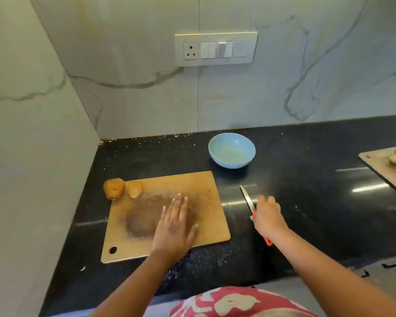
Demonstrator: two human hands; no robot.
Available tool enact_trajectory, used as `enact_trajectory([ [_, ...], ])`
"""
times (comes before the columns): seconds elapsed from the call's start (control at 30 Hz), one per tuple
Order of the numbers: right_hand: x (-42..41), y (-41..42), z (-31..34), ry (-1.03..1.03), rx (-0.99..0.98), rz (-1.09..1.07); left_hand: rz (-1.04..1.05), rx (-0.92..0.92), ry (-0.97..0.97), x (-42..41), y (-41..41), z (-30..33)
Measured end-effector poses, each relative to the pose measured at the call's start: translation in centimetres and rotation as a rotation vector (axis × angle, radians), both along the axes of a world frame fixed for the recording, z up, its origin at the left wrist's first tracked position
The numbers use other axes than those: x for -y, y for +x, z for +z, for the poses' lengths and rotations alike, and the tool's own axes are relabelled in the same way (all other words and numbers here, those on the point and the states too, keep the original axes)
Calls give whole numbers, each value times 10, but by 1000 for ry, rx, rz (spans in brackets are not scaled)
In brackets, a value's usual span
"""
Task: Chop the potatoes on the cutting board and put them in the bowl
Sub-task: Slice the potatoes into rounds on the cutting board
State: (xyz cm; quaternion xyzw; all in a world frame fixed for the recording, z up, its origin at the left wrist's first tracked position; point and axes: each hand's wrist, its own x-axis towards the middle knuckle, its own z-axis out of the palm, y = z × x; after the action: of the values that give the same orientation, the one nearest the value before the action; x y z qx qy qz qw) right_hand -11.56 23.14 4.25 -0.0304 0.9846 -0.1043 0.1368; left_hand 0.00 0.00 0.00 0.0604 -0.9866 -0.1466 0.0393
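Left hand [175, 227] — fingers flat, apart, pressing cutting board [206, 191]. Right hand [269, 217] over knife [247, 197]; grip unclear. Potatoes [114, 188] at board's far-left corner — round, liable to roll. Bowl [231, 150] beyond, empty.

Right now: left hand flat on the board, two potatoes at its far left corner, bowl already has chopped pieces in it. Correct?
Not quite. The head view shows the bowl holding no pieces. The rest stands: left hand lies flat on the board, and two potatoes sit at its far left corner.
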Motion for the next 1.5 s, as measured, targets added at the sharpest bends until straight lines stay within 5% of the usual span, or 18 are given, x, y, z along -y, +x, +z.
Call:
enact_trajectory([
  [0.13,-6,-7,-4,-157,20,-72,101,-35,21,4,-8,5],
  [0.37,4,-20,-7,-117,141,-66,269,-8,-59,37,-4,30],
  [0.47,15,-21,-4,-152,-8,-23,363,-73,-238,68,-2,30],
  [0.57,40,-10,-5,-333,-263,223,428,81,-337,93,0,37],
  [0.7,94,9,-16,-443,-255,512,462,134,-355,108,-10,40],
  [0.87,133,22,-32,-448,-376,515,447,176,-389,115,-25,36],
  [1.27,141,-16,-50,-508,-469,518,403,-35,3,120,-49,13],
  [1.5,150,-19,-55,-310,-448,464,285,-100,202,99,-67,-5],
])
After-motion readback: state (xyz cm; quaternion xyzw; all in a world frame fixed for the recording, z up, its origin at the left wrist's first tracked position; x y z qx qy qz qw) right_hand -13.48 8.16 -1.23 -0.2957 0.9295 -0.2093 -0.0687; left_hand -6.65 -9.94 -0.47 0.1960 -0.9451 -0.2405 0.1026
